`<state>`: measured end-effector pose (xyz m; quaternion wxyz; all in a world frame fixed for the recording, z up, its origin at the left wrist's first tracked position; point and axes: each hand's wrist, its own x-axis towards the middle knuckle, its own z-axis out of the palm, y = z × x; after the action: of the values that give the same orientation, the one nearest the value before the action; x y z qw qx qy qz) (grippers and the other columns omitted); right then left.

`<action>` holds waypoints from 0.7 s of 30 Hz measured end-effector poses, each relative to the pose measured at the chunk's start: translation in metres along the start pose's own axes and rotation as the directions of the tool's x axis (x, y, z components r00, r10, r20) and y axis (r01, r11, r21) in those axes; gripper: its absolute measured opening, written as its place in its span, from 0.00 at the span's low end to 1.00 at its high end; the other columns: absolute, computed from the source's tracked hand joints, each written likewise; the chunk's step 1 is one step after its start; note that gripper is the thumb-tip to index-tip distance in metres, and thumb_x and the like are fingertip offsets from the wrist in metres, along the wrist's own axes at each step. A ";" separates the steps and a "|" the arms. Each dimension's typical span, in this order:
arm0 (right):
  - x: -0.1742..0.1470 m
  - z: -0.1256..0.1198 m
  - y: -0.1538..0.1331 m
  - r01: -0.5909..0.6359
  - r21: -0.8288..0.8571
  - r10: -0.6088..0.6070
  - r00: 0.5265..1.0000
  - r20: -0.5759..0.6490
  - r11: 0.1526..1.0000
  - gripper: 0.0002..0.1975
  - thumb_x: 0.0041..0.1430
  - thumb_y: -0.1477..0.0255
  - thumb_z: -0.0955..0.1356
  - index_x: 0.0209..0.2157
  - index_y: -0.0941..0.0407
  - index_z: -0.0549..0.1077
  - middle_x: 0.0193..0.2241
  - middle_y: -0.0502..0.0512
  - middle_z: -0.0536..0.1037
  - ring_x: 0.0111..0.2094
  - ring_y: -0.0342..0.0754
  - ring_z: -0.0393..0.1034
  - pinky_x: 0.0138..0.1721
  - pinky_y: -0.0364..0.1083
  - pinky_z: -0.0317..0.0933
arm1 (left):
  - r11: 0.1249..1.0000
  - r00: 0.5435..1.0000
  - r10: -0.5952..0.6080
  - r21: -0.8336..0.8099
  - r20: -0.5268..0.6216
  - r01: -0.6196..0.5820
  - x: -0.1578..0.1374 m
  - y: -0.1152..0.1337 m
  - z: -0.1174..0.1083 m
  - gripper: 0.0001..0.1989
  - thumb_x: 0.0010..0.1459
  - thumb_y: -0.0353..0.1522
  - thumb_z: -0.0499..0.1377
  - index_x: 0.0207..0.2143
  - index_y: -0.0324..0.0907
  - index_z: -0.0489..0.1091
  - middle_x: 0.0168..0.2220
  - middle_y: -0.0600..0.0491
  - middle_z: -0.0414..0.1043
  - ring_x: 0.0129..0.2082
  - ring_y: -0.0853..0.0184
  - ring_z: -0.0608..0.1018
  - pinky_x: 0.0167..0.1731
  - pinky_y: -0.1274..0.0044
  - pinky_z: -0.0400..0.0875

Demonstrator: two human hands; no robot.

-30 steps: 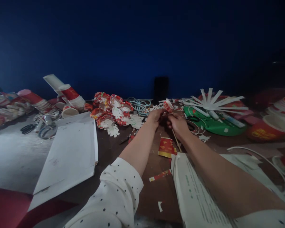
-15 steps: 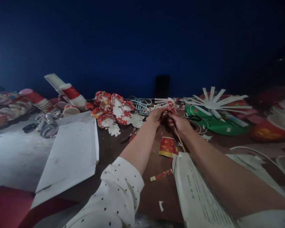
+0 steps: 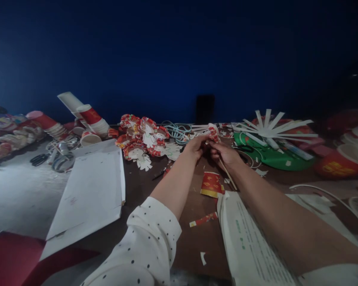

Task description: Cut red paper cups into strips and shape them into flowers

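Note:
Both hands meet above the far middle of the brown table. A small rolled paper flower (image 3: 214, 132), red and white, pokes up between them. My left hand (image 3: 197, 146) is closed around the flower's lower left side. With bent fingers, my right hand (image 3: 226, 154) grips a thin wooden stick (image 3: 228, 174) that slants down toward me from under the flower. The fingers hide where flower and stick meet. Below the hands lies a piece of red paper cup (image 3: 210, 183) with a gold band.
Left of my arm lie a white board (image 3: 89, 190) and finished red paper flowers (image 3: 143, 135). Stacked paper cups (image 3: 92, 119) lean behind. On the right are a cup cut into white strips (image 3: 268, 129), a green sheet (image 3: 286, 161), a red cup (image 3: 340, 161) and a printed paper bag (image 3: 247, 238).
The red-and-white paper flower has turned or tilted slightly between my fingers, and the stick's lower end has shifted a little to the right. Both hands stay in nearly the same place.

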<state>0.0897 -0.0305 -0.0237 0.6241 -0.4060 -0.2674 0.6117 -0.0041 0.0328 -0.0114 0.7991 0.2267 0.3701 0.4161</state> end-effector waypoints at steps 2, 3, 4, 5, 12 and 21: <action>-0.001 0.001 -0.002 -0.020 0.019 0.021 1.000 -0.009 1.000 0.15 0.42 0.78 0.77 0.33 0.57 0.73 0.24 0.44 0.71 0.17 0.32 0.56 0.13 0.30 0.47 | 1.000 0.999 0.007 0.022 0.034 -0.007 -0.001 0.001 0.000 0.06 0.55 0.21 0.59 0.26 0.35 0.72 0.21 0.55 0.69 0.20 0.76 0.68 0.24 0.83 0.64; -0.001 0.001 -0.003 -0.033 0.034 0.033 0.999 -0.011 0.999 0.14 0.44 0.79 0.76 0.33 0.57 0.73 0.24 0.45 0.71 0.17 0.32 0.57 0.13 0.30 0.47 | 1.000 0.999 0.003 0.031 0.051 -0.005 -0.002 0.001 0.000 0.06 0.56 0.21 0.59 0.27 0.35 0.72 0.22 0.55 0.70 0.20 0.76 0.68 0.24 0.83 0.65; -0.001 0.001 -0.004 -0.046 0.049 0.046 0.999 -0.011 0.998 0.12 0.45 0.80 0.75 0.33 0.57 0.73 0.24 0.45 0.71 0.17 0.32 0.57 0.13 0.30 0.48 | 1.000 0.998 -0.004 0.025 0.060 0.003 -0.002 0.001 0.000 0.06 0.57 0.22 0.58 0.27 0.35 0.72 0.22 0.55 0.70 0.20 0.76 0.69 0.24 0.83 0.66; -0.002 0.001 -0.004 -0.057 0.065 0.058 0.998 -0.010 0.996 0.11 0.46 0.80 0.74 0.33 0.57 0.73 0.24 0.45 0.71 0.18 0.32 0.57 0.13 0.29 0.48 | 1.000 0.998 -0.013 0.016 0.067 0.012 -0.002 0.001 -0.001 0.07 0.58 0.22 0.58 0.27 0.35 0.71 0.23 0.55 0.71 0.20 0.76 0.69 0.24 0.83 0.66; -0.005 0.000 -0.006 -0.089 0.112 0.085 0.996 0.040 0.990 0.09 0.50 0.83 0.72 0.33 0.58 0.74 0.25 0.47 0.72 0.19 0.32 0.59 0.13 0.28 0.50 | 1.000 0.997 -0.030 -0.001 0.078 0.030 -0.001 0.001 -0.005 0.05 0.56 0.22 0.61 0.27 0.35 0.72 0.23 0.54 0.71 0.20 0.76 0.70 0.25 0.83 0.67; -0.005 0.000 -0.006 -0.105 0.082 0.101 0.993 0.057 0.991 0.11 0.47 0.82 0.73 0.32 0.56 0.73 0.25 0.45 0.72 0.17 0.31 0.58 0.12 0.27 0.50 | 0.999 0.991 0.042 0.010 0.125 -0.043 -0.002 -0.002 -0.007 0.05 0.55 0.22 0.60 0.27 0.34 0.73 0.23 0.53 0.72 0.22 0.74 0.72 0.24 0.83 0.67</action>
<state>0.0921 -0.0348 -0.0180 0.6013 -0.3761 -0.2359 0.6643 -0.0091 0.0307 -0.0167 0.8102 0.2652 0.3170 0.4157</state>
